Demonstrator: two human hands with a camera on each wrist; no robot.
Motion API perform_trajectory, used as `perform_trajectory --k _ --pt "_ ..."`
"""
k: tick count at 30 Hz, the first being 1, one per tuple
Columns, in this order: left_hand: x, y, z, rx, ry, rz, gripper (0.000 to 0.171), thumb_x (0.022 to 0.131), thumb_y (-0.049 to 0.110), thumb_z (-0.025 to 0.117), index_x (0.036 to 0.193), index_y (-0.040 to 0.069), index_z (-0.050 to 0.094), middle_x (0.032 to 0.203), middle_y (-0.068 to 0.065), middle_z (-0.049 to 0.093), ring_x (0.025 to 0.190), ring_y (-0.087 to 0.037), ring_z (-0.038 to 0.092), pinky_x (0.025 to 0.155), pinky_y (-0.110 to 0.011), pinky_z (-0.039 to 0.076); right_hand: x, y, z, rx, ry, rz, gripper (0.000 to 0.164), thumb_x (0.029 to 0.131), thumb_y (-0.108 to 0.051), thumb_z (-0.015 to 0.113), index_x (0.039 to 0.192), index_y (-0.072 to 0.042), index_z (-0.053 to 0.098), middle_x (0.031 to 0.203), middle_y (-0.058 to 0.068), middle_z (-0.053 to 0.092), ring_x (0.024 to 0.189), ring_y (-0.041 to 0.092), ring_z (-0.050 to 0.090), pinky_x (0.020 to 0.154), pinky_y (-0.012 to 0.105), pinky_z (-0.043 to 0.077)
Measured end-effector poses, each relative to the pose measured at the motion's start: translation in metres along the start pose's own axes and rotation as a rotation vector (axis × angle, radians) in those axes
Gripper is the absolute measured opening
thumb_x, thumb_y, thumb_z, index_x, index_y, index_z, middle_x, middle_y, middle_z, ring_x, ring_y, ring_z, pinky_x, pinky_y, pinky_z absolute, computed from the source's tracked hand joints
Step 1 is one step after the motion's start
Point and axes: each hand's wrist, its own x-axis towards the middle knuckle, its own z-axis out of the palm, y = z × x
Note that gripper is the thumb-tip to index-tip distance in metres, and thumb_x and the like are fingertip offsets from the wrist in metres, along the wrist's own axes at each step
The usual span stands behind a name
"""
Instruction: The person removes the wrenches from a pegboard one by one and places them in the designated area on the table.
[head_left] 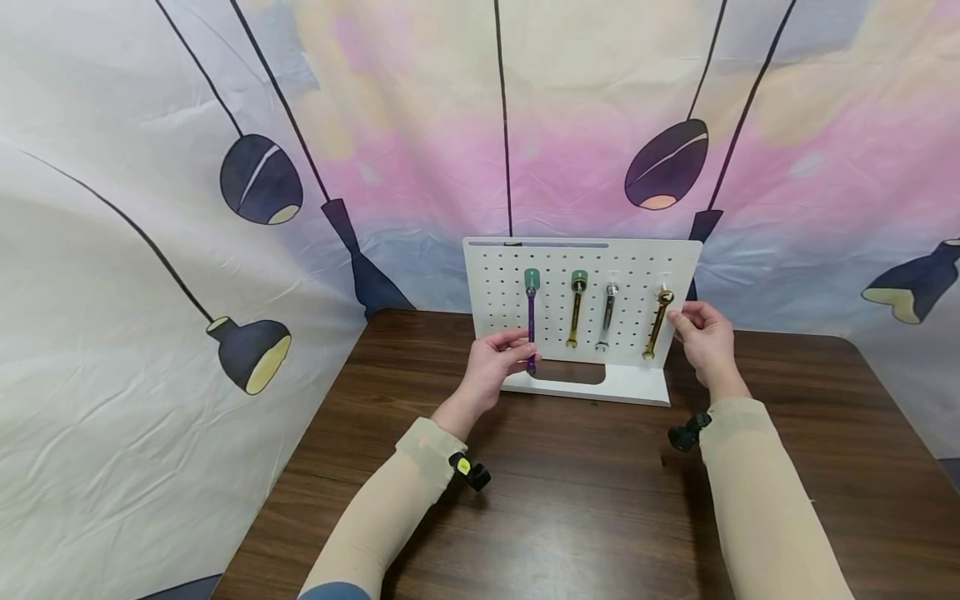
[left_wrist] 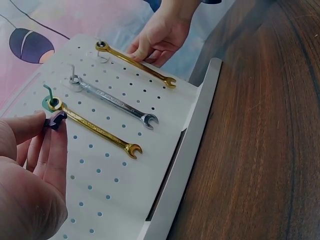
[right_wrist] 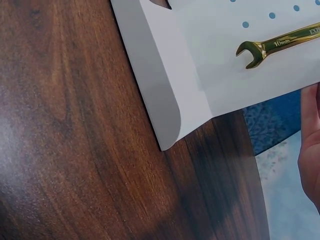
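Observation:
A white pegboard (head_left: 637, 254) stands on a foot at the back of the table. Between thumb and fingers, my left hand (head_left: 491, 362) pinches the lower end of a purple wrench (head_left: 532, 312), whose top is at a green hook; whether it hangs there I cannot tell. Hanging to its right are a gold wrench (head_left: 575, 321), a silver wrench (left_wrist: 112, 101) and another gold wrench (right_wrist: 287, 41) marked 10mm. My right hand (head_left: 707, 342) grips the board's right edge, thumb in front, other fingers partly hidden behind it.
The dark wooden table (head_left: 577, 492) spreads out in front of the board. Behind it hangs a cloth (head_left: 435, 108) printed with lamps. The board's foot (head_left: 630, 387) has a long cutout. Small cameras (head_left: 471, 472) are strapped to both wrists.

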Motion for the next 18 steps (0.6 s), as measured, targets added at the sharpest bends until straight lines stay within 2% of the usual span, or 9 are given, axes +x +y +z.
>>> perform_trajectory --k 2,6,10,14,18 --pt "0.000 0.000 0.001 0.004 -0.004 -0.009 0.042 0.099 -0.011 0.068 0.137 -0.021 0.056 0.087 0.000 0.076 0.079 -0.015 0.078 0.086 -0.038 0.066 0.000 0.000 0.000 -0.004 0.002 -0.001 0.011 0.104 -0.024 0.073 0.110 -0.015 0.068 0.089 -0.020 0.067 0.095 0.002 0.062 0.086 0.016 0.057" --pt "-0.001 0.001 0.001 0.005 -0.005 -0.010 0.040 0.099 -0.010 0.068 0.136 -0.020 0.058 0.088 -0.001 0.076 0.082 -0.017 0.079 0.086 -0.037 0.066 0.001 0.002 0.000 -0.012 0.005 0.003 0.009 0.104 -0.024 0.072 0.109 -0.018 0.068 0.090 -0.018 0.067 0.096 0.002 0.062 0.084 0.014 0.056" --pt "-0.004 0.001 0.002 -0.013 0.010 -0.018 0.030 0.098 -0.009 0.071 0.128 -0.012 0.069 0.089 -0.003 0.076 0.083 -0.019 0.079 0.086 -0.038 0.066 0.000 0.003 0.000 0.006 0.003 -0.002 0.006 0.104 -0.023 0.073 0.107 -0.020 0.068 0.089 -0.018 0.067 0.095 0.002 0.062 0.082 0.012 0.056" --pt "-0.006 0.005 0.005 -0.061 0.029 -0.063 0.023 0.098 -0.007 0.072 0.120 -0.001 0.078 0.090 -0.003 0.076 0.082 -0.018 0.079 0.086 -0.037 0.066 0.000 0.003 0.000 0.006 0.004 -0.008 0.005 0.104 -0.025 0.073 0.105 -0.023 0.068 0.089 -0.018 0.067 0.095 0.003 0.062 0.080 0.011 0.055" --pt "-0.009 0.012 0.010 -0.075 0.033 -0.102 0.025 0.099 -0.005 0.072 0.123 -0.001 0.076 0.091 -0.003 0.077 0.082 -0.017 0.079 0.087 -0.036 0.066 0.001 0.003 0.000 -0.003 0.005 -0.008 0.005 0.104 -0.026 0.072 0.106 -0.022 0.069 0.090 -0.018 0.067 0.096 0.002 0.062 0.082 0.012 0.056"
